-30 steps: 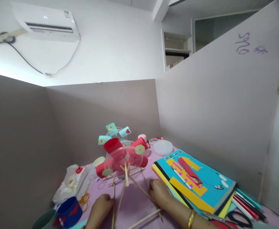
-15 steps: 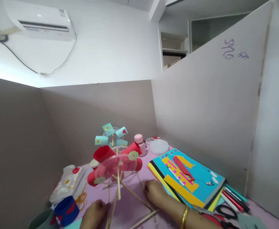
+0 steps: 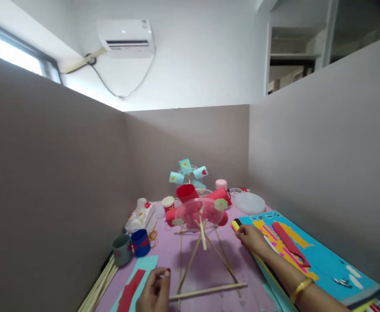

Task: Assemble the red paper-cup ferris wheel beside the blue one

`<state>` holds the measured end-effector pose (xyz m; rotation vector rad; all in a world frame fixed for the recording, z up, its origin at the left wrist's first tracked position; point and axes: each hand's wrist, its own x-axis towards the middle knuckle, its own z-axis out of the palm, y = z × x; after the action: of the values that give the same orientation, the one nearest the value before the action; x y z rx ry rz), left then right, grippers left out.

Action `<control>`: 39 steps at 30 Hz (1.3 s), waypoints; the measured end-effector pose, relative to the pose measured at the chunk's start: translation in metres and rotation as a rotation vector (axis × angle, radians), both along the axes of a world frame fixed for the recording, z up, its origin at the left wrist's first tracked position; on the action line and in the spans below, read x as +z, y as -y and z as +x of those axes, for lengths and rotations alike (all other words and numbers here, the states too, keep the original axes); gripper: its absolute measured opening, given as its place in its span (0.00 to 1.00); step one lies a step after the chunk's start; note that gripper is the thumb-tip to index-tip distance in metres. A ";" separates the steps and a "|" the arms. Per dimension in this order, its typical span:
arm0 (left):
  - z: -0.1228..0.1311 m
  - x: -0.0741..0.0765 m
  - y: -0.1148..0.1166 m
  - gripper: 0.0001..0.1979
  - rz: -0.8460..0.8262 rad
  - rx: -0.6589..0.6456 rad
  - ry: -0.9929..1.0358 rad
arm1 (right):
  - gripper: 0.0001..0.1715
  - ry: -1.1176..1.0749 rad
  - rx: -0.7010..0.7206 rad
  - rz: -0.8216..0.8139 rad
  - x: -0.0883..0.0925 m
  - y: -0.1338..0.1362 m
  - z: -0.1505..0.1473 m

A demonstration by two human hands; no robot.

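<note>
Lilac tabletop (image 3: 222, 303) | red wheel (image 3: 193, 213) | between left hand (image 3: 155, 289) and right hand (image 3: 252, 239)

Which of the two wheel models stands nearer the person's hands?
The red-tubed wheel model, in front on its stick frame; the light-blue-tubed wheel model stands farther back.

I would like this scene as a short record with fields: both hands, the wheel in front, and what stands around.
Left hand: fingers curled, near the stick frame; contact unclear
Right hand: at the left edge of the blue picture sheet
Front wheel: clear disc with red tubes
Behind: light-blue tubes on another wheel
Left side: grey-green cup, turquoise paper
</note>
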<state>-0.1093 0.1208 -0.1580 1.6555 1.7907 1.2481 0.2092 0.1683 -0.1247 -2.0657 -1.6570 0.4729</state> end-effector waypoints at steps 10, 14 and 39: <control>0.008 0.000 0.028 0.22 0.142 0.065 0.204 | 0.13 -0.070 0.050 0.016 -0.015 0.042 -0.016; 0.008 0.008 0.039 0.18 0.209 0.092 0.253 | 0.17 -0.011 0.044 0.124 -0.014 0.081 -0.023; -0.037 0.148 0.002 0.12 0.045 -0.064 -0.387 | 0.12 0.311 0.222 0.221 0.071 0.180 -0.051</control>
<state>-0.1467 0.1189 -0.0095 2.0752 1.9138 0.9961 0.1582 -0.0113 -0.0534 -1.8732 -2.0285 0.0295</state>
